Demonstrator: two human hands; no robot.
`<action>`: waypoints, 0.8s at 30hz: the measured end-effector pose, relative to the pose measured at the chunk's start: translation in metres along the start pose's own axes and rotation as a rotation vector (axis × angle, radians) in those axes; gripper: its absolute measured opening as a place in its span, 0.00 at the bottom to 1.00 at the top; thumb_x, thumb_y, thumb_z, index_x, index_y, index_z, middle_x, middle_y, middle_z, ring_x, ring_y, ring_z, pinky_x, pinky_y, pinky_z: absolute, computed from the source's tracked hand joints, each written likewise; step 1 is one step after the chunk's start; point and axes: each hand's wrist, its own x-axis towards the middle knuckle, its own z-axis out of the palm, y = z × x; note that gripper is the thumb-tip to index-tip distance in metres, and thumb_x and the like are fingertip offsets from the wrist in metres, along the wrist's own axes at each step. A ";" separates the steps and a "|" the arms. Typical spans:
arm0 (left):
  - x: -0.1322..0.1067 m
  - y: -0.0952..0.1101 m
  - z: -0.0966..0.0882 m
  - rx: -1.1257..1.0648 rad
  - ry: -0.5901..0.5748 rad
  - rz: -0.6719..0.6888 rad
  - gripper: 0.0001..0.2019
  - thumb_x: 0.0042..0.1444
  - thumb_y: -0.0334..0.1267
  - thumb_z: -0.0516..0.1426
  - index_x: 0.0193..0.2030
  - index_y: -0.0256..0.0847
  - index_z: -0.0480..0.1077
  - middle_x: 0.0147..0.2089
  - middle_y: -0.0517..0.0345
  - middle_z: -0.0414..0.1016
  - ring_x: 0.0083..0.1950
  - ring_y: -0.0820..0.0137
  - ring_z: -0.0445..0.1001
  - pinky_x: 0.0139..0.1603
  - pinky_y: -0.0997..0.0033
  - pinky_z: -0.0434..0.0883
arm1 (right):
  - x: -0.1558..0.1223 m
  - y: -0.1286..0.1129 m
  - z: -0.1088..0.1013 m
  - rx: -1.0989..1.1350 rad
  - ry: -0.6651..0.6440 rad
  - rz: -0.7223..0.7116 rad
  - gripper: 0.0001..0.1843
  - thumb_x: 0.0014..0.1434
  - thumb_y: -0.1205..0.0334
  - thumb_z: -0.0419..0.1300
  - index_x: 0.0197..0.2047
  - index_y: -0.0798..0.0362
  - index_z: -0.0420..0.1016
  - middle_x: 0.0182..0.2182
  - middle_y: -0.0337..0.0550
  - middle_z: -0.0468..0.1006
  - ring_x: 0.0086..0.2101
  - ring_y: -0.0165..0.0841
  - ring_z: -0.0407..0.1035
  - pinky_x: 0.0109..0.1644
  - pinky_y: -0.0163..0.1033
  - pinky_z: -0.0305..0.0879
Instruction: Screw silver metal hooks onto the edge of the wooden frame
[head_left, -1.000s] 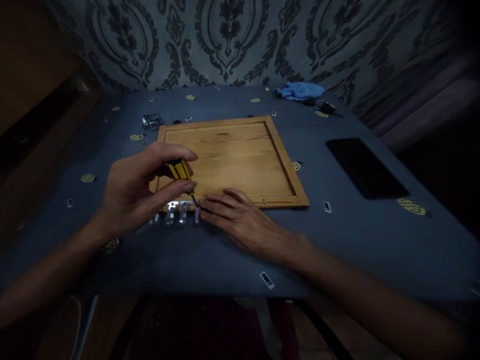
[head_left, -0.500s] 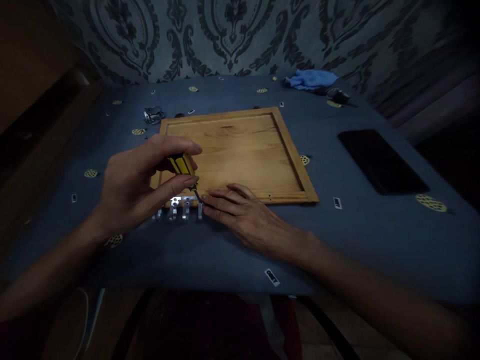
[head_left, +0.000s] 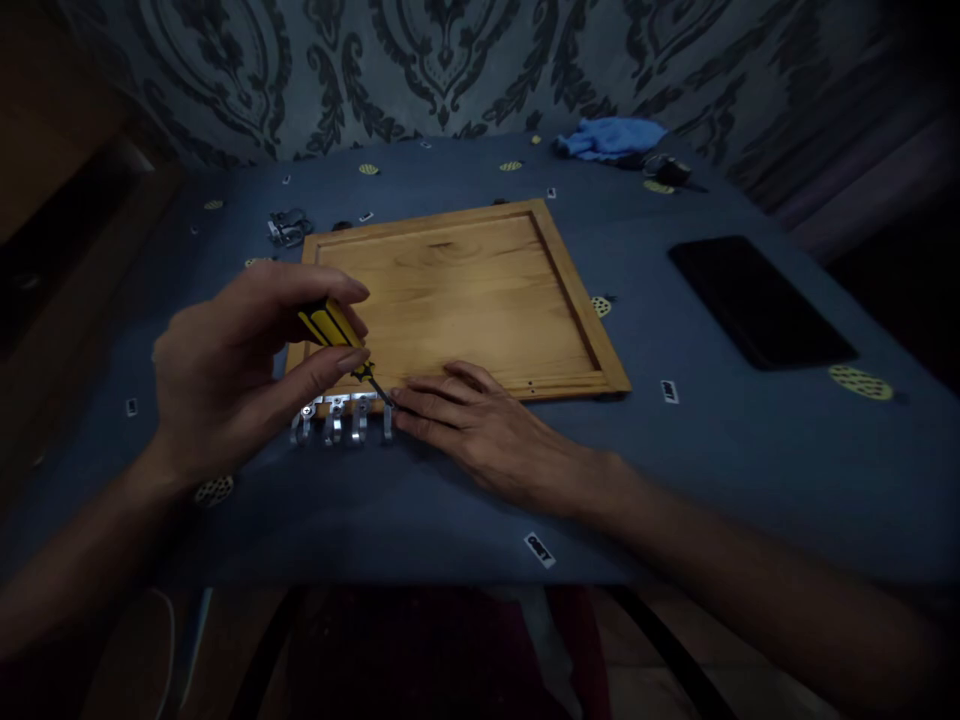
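My left hand [head_left: 255,355] grips a screwdriver [head_left: 330,325] by its yellow and black handle, between thumb and fingers. The shaft slants down to the right, its tip by the right end of a metal hook strip [head_left: 337,400]. That shiny strip with several hooks lies along the near edge of a framed wooden board [head_left: 450,300]. My right hand [head_left: 480,430] rests on the board's near edge, fingers stretched out and pointing left. Its fingertips are close to the screwdriver tip and the last hook. Whether a screw is under the tip is too small to tell.
A black phone or tablet [head_left: 757,300] lies on the right of the blue-covered table. At the back right are a blue cloth [head_left: 611,138] and a dark object [head_left: 667,170]. Small metal pieces [head_left: 289,228] lie behind the board's left corner.
The view has shifted slightly. The screwdriver handle leans further left, while its tip stays by the strip's right end. My right hand keeps its place on the board.
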 end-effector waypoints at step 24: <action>0.003 0.018 -0.005 0.145 -0.032 -0.108 0.14 0.54 0.36 0.70 0.46 0.54 0.79 0.43 0.67 0.84 0.37 0.67 0.82 0.38 0.59 0.80 | -0.001 0.001 0.005 -0.026 0.040 -0.011 0.24 0.71 0.69 0.53 0.68 0.53 0.66 0.66 0.48 0.71 0.66 0.42 0.64 0.68 0.57 0.58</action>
